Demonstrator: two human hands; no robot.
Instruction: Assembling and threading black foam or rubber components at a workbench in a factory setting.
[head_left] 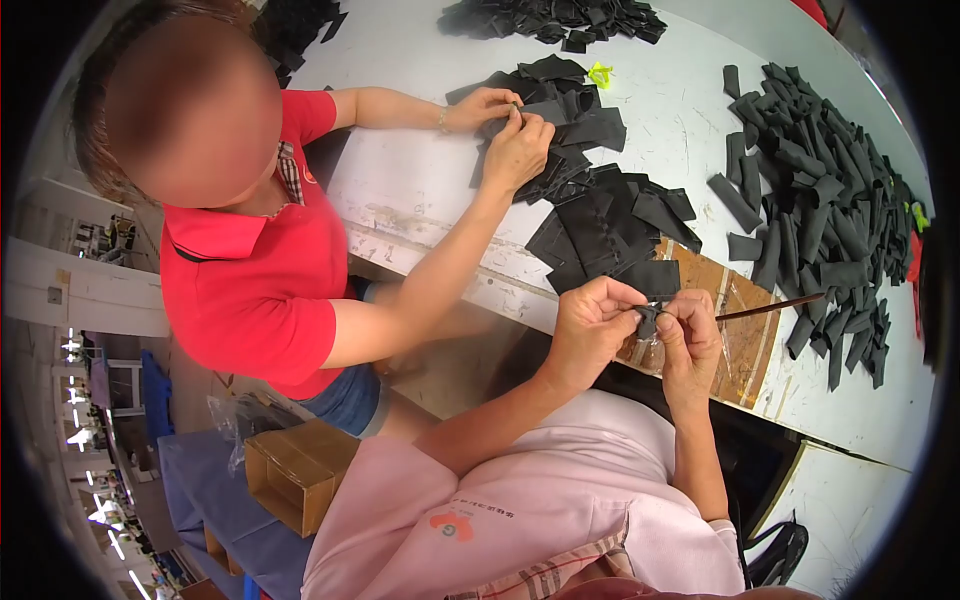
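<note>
My left hand [597, 328] and my right hand [690, 340] meet just above the table's near edge. Between their pinched fingertips is a small piece of black fabric [648, 318], bunched or folded. A thin dark-brown stick [770, 307] points out to the right from behind my right hand; whether that hand grips it or it only lies beyond, I cannot tell. Flat black fabric pieces [600, 232] lie in a loose stack just beyond my left hand, one reaching close to my fingers.
At the left, a co-worker in a red shirt [255, 290] handles black fabric over another pile [570, 130]. Rolled black fabric tubes [815, 190] are heaped at the right of the white table [400, 150]. A brown board [735, 365] lies under my hands. A cardboard box [300, 470] stands lower left.
</note>
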